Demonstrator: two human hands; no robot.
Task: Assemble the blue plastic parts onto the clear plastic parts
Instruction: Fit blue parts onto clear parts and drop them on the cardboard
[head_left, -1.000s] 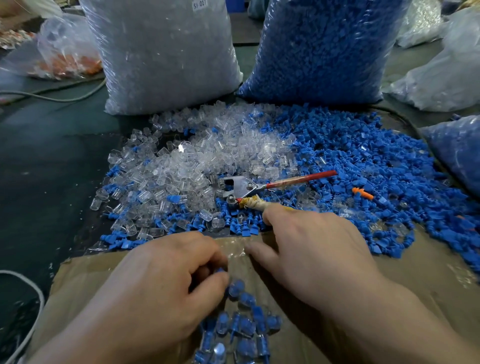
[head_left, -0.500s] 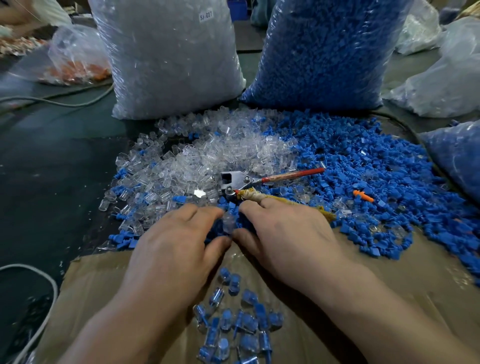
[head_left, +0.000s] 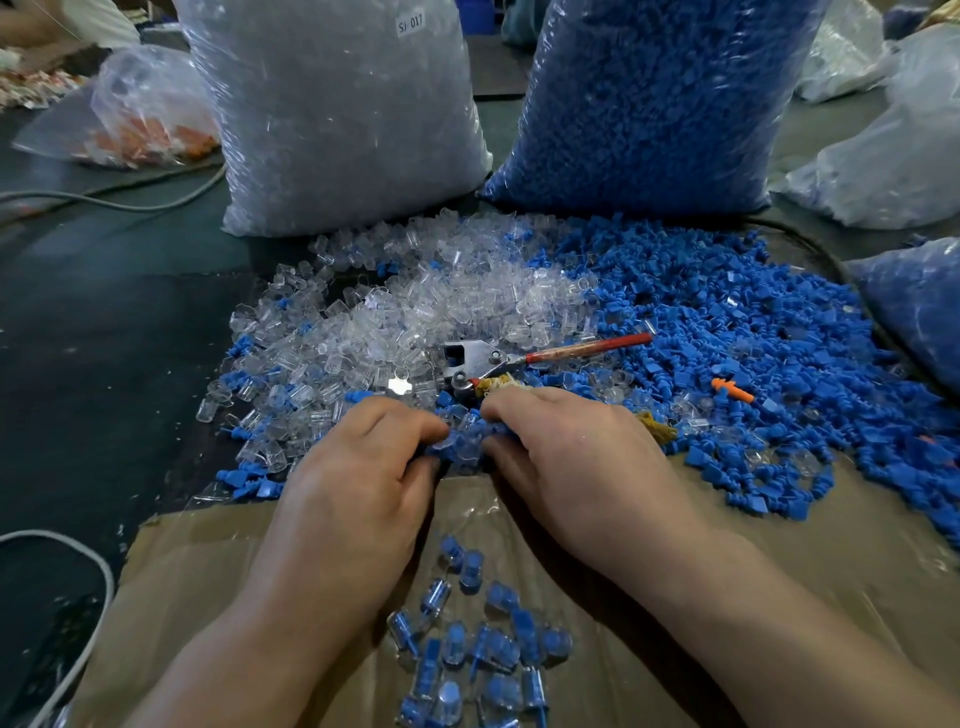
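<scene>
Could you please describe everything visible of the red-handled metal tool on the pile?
The tool lies flat on the clear parts and blue parts, its grey metal head with a pivot bolt pointing left. One slim handle is red; the other, wrapped in yellowish cord, runs under the right hand.

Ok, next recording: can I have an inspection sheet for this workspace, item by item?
Surface: dark table, with cardboard at the near edge.
Job's things: clear parts heaped left, blue parts heaped right, assembled pieces on the cardboard.
Clutter: red-handled tool and orange part lying on the heaps.
Grips: left hand and right hand both pinch a piece.
Cables: white cable near left, grey cable far left.
Surroundings: bag of clear parts, bag of blue parts, bag of orange parts.
</scene>
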